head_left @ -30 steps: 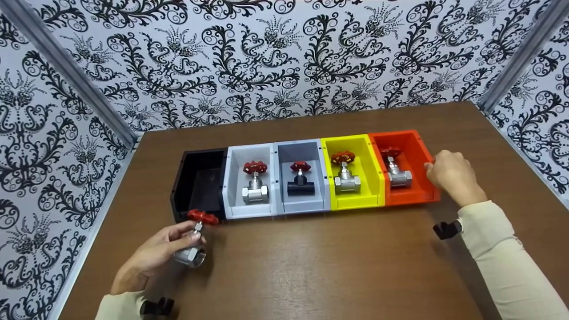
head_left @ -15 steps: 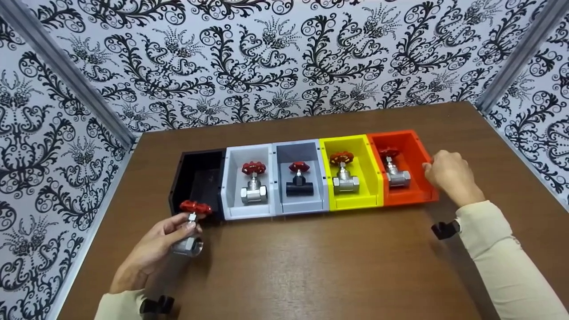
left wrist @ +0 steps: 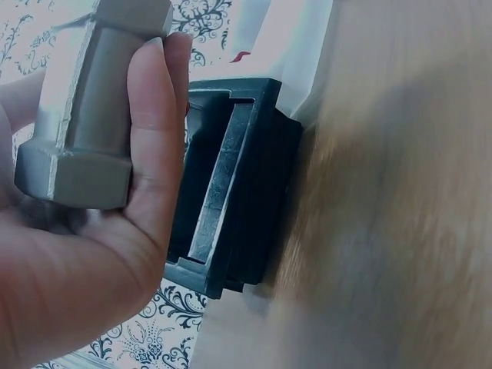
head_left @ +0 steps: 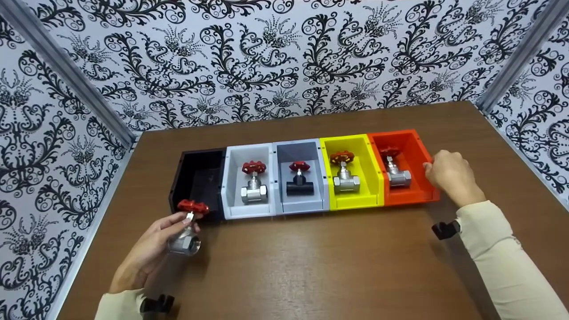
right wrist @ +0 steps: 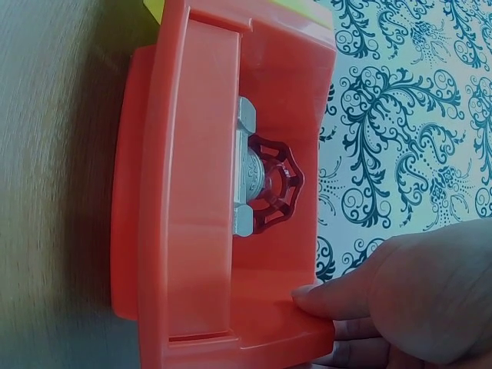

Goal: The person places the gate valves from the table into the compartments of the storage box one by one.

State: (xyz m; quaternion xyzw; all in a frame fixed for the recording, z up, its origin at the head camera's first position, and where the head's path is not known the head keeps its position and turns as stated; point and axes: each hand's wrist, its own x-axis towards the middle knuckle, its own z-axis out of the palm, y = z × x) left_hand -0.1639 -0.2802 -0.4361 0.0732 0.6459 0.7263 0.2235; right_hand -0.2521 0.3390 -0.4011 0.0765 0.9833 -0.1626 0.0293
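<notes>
My left hand (head_left: 151,246) pinches a metal gate valve (head_left: 183,245) below its red handwheel (head_left: 194,206). The valve is held over the front of the black bin (head_left: 203,182), and its handwheel overlaps that bin's front edge in the head view. The left wrist view shows the hexagonal-ended body (left wrist: 96,100) lying against the fingers. At the far end of the row, my right hand (head_left: 454,175) grips the side wall of the orange bin (right wrist: 192,184), thumb inside the wall and fingers outside. Inside this bin lies another red-wheeled metal valve (head_left: 398,178).
Between the black and orange bins stand a white bin (head_left: 238,211), a grey bin (head_left: 302,206) and a yellow bin (head_left: 355,203), all joined in a row. Each holds one red-wheeled valve; the grey bin's valve (head_left: 300,186) has a black body. Patterned walls (head_left: 284,66) enclose the table (head_left: 311,266).
The left hand has carried the valve slightly up and left in the head view, toward the front of the black bin. The right hand keeps its grip on the orange bin.
</notes>
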